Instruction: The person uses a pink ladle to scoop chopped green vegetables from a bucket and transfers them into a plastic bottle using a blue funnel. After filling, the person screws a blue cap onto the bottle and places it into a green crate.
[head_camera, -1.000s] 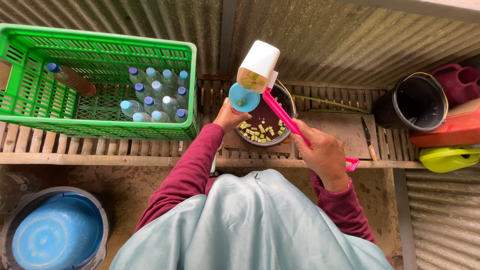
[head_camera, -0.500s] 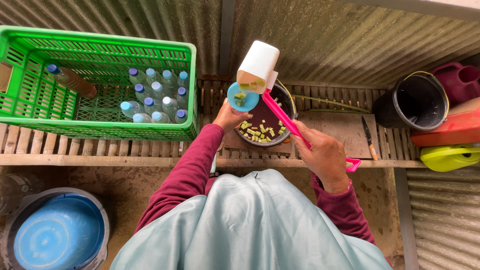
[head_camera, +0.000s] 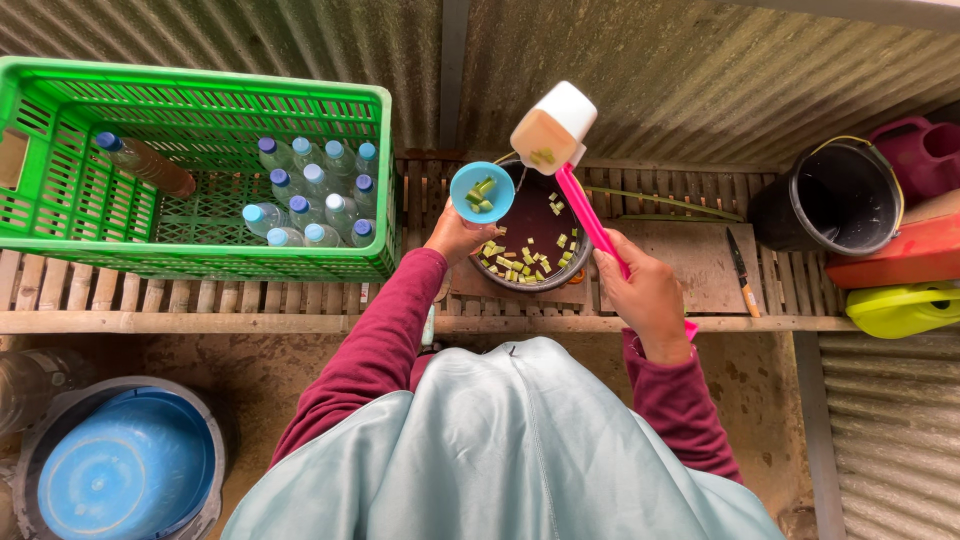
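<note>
- The left hand (head_camera: 455, 235) grips a small round blue plastic funnel (head_camera: 481, 192) holding green pieces, beside the dark round pot (head_camera: 535, 240).
- The right hand (head_camera: 645, 290) clasps a pink-handled white plastic ladle (head_camera: 553, 128), tilted above the pot.
- A green slotted plastic crate (head_camera: 200, 100) of capped bottles (head_camera: 310, 195) stands left on the slatted wooden bench (head_camera: 200, 290); a black bucket (head_camera: 825, 200) and a knife (head_camera: 740, 270) lie right.

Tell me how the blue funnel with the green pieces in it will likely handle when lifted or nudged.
The blue funnel looks like thin plastic, so probably light and fairly stiff. The left hand grips it from below; its wide bowl above a narrower base suggests it would tip easily if let go. It holds loose green pieces near the rim, so a nudge could spill them into the pot.
</note>
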